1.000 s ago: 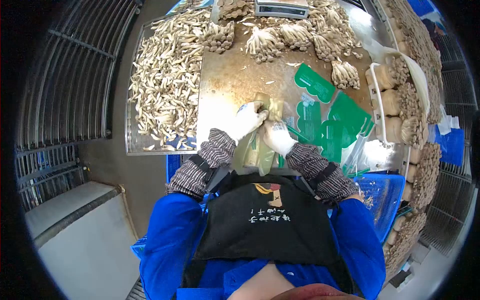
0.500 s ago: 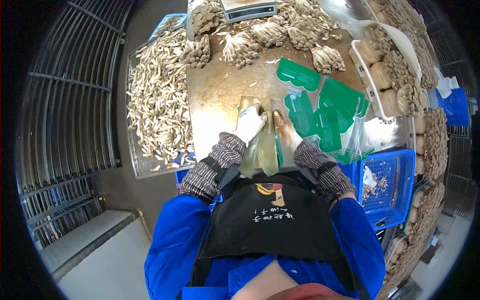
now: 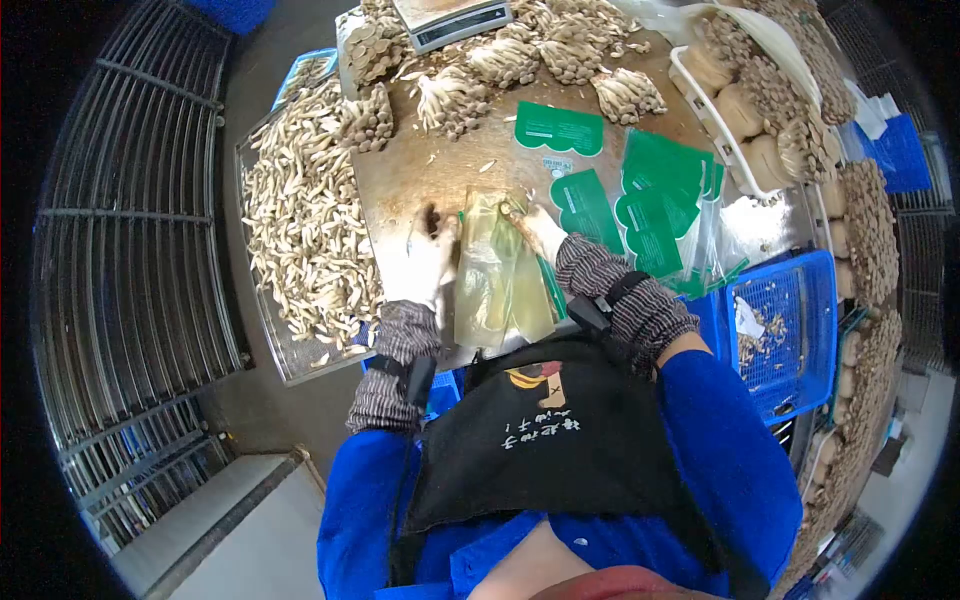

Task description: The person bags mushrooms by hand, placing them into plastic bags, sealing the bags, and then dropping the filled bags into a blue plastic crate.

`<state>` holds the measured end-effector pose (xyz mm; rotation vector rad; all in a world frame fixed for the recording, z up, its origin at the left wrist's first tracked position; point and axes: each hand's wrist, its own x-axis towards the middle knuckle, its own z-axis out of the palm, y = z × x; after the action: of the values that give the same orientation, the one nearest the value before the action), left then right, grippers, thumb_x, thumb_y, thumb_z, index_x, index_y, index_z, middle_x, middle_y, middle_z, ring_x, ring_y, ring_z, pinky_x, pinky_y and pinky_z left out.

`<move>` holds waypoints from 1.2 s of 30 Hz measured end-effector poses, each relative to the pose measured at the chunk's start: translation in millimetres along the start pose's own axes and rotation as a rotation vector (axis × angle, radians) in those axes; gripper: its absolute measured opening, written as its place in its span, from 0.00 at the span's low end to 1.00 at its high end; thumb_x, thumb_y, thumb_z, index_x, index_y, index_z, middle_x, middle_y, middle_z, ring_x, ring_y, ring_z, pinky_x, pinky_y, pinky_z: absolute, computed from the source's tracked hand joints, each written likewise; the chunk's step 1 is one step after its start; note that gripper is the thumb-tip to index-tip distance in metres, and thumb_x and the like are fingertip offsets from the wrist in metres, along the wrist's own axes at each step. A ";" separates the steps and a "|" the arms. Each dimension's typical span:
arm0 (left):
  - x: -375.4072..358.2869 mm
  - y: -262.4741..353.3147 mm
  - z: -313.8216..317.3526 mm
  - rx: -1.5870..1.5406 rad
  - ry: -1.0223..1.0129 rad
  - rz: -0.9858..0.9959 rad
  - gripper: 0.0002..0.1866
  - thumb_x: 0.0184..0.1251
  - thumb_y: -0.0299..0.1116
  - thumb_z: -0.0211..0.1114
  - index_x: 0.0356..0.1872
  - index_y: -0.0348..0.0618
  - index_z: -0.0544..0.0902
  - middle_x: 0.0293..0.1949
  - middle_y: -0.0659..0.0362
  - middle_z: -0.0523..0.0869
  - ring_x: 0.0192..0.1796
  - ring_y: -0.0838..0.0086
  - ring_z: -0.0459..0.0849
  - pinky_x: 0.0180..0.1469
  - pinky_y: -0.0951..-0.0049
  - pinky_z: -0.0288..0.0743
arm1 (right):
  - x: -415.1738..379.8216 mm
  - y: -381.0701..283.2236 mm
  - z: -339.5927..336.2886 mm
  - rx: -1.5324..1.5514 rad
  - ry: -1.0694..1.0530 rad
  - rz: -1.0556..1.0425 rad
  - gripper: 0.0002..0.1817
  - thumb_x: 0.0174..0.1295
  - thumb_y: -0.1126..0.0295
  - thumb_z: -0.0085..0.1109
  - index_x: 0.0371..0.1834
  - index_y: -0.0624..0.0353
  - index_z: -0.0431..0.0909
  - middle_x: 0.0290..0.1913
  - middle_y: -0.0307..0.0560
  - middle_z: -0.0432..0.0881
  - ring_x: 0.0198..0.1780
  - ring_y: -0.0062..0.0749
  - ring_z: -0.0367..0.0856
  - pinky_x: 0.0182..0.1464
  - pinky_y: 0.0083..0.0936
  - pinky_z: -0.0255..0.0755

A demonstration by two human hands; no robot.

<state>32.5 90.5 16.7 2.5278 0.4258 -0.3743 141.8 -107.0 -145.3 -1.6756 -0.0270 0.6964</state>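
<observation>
A yellowish clear plastic bag lies flat near the table's front edge, a green edge showing at its right. Just left of it is my left hand in a white glove with stained fingertips, fingers apart and holding nothing. My right hand, gloved too, pinches the bag's upper right part. Green-printed plastic bags lie spread to the right of my right hand. Loose mushroom pieces fill a metal tray on the left.
Mushroom clusters line the back of the table beside a scale. A white crate of mushrooms stands at the right. Below it is a blue basket with scraps. Metal racks stand at the far left.
My left hand has let go of the bag and moved left, its fingers opening. My right hand has moved onto the bag's top. The bag lies flatter, and the view has shifted.
</observation>
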 end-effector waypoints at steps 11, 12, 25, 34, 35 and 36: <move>-24.4 51.7 33.8 -0.648 -0.097 -0.159 0.52 0.72 0.66 0.56 0.78 0.28 0.53 0.74 0.35 0.67 0.75 0.49 0.69 0.74 0.61 0.64 | -49.9 -68.3 -20.8 0.398 -0.021 0.095 0.36 0.62 0.56 0.74 0.68 0.65 0.71 0.56 0.51 0.83 0.53 0.31 0.83 0.51 0.29 0.82; -20.5 51.5 48.9 -0.684 -0.074 -0.044 0.52 0.72 0.63 0.59 0.78 0.28 0.52 0.72 0.33 0.69 0.73 0.48 0.70 0.74 0.61 0.64 | -59.8 -70.6 -35.7 0.466 -0.092 0.101 0.35 0.64 0.56 0.73 0.68 0.64 0.71 0.56 0.49 0.83 0.53 0.30 0.83 0.51 0.30 0.82; 84.2 36.5 154.7 0.175 0.217 0.839 0.20 0.59 0.31 0.68 0.55 0.41 0.83 0.61 0.49 0.81 0.67 0.53 0.75 0.68 0.51 0.69 | -183.5 40.4 -322.3 0.832 0.068 0.142 0.38 0.66 0.50 0.69 0.74 0.57 0.67 0.68 0.49 0.76 0.66 0.41 0.77 0.68 0.41 0.75; 114.8 49.0 149.5 0.200 0.011 0.829 0.19 0.66 0.33 0.63 0.57 0.41 0.81 0.46 0.44 0.86 0.49 0.50 0.86 0.53 0.56 0.80 | -215.1 23.3 -313.8 0.526 -0.055 0.090 0.45 0.63 0.45 0.69 0.76 0.58 0.62 0.68 0.47 0.74 0.69 0.36 0.74 0.70 0.35 0.71; 111.4 50.0 144.8 0.051 0.032 0.838 0.21 0.66 0.31 0.63 0.60 0.41 0.80 0.48 0.42 0.86 0.51 0.49 0.86 0.54 0.55 0.80 | -213.2 8.3 -304.5 0.400 -0.094 0.038 0.47 0.61 0.44 0.71 0.76 0.58 0.62 0.68 0.46 0.74 0.69 0.35 0.73 0.71 0.34 0.70; 105.2 51.7 134.9 -0.052 -0.081 0.728 0.26 0.64 0.28 0.63 0.66 0.41 0.76 0.52 0.41 0.85 0.55 0.47 0.84 0.57 0.55 0.78 | -210.8 -4.3 -297.2 0.378 -0.169 0.067 0.48 0.59 0.42 0.71 0.75 0.59 0.64 0.68 0.45 0.74 0.69 0.33 0.73 0.71 0.31 0.68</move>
<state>124.0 -2.4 -105.4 2.4030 -0.5059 -0.1723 106.2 -452.2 -34.2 -1.2582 0.0392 0.8365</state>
